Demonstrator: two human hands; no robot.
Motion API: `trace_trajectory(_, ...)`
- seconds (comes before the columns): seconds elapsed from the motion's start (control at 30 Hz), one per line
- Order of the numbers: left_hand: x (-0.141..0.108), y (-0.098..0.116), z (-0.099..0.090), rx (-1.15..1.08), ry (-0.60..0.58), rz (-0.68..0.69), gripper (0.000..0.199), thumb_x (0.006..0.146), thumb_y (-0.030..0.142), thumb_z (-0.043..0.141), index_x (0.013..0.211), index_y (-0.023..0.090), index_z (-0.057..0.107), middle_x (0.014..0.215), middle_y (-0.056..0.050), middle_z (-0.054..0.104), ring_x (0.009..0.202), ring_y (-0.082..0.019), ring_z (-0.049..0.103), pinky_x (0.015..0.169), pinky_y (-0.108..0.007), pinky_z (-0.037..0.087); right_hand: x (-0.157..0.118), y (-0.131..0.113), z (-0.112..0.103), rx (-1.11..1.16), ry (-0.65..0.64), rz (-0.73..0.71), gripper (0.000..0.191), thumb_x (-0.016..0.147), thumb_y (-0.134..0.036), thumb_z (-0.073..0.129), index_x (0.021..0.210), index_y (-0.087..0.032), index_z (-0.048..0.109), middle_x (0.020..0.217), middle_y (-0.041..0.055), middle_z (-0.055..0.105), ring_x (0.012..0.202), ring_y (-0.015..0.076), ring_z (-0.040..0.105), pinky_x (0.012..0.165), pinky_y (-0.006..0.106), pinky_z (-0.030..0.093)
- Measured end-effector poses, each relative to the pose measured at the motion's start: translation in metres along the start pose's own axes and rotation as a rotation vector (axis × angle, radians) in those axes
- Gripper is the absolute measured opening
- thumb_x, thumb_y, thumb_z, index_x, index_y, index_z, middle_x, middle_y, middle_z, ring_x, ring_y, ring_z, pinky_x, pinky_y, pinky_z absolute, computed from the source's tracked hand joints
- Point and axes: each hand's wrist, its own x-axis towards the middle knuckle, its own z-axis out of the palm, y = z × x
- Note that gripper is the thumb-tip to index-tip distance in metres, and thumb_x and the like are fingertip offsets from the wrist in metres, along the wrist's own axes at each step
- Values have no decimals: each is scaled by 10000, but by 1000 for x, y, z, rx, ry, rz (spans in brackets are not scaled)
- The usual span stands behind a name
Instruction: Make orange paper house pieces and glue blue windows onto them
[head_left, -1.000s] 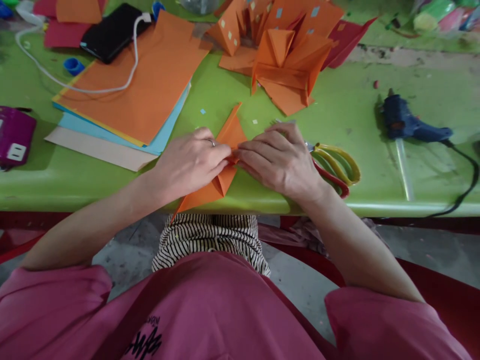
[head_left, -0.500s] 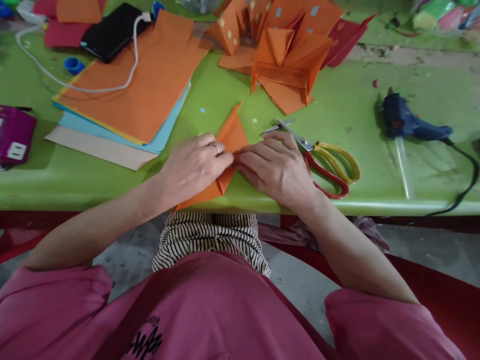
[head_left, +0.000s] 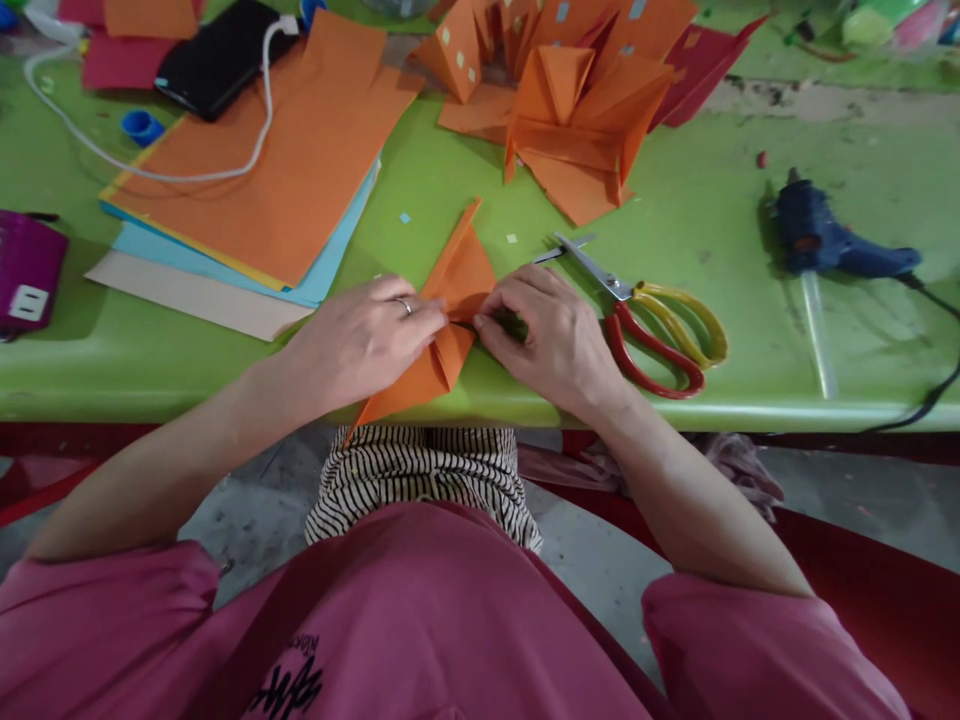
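Both hands have slid a little toward the near edge of the green table (head_left: 225, 370), and the right hand (head_left: 551, 335) has pulled back from the scissors (head_left: 645, 325), so now the whole pair shows, blades and all, where a second ago the hand hid part of them. The left hand (head_left: 360, 340) lies flat on the folded orange paper (head_left: 450, 300) and presses it down, fingers together. The right hand pinches the paper's right edge at the crease with thumb and fingertips closed on it. It looks like the fold is being pressed sharp right at the middle. The paper sits at the front of the table, between the two hands, with one point sticking up and away and the other point hanging out over the table edge toward the person's lap. There is not much room in front, since the edge is just below the hands. To the left, a stack of coloured sheets (head_left: 247, 200) lies near the left hand. To the right, the scissors are just beside the right hand, and the blue glue gun (head_left: 817, 240) lies well apart. Behind the paper there is a bare green strip, then a pile of folded orange shapes (head_left: 577, 110).
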Motion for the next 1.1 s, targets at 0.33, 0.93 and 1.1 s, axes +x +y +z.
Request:
trace_trajectory(0.33,-2,6,-13,32,-93,88,358,975,50,471,1253,139,677,1327,-135,703,1113,-244,668,944,-396,553,6,-4,0,-66,-39,68,110,926,-237,548,860,-201,629,878,77,675,778,209,601,701,341,454)
trace_trajectory(0.93,-3,12,-14,101,-82,81,347,964,54,496,1228,163,693,1401,-111,645,1171,-238,635,923,-360,570,8,-7,1,-192,-57,98,135,918,-255,515,871,-198,629,878,92,698,702,206,595,626,337,396)
trace_trajectory(1.1,-2,11,-15,131,-65,165,341,985,73,479,1252,106,688,1372,-108,681,1167,-240,628,926,-340,567,9,-7,2,-197,-64,108,143,927,-240,494,871,-194,617,875,96,698,701,208,591,643,341,403)
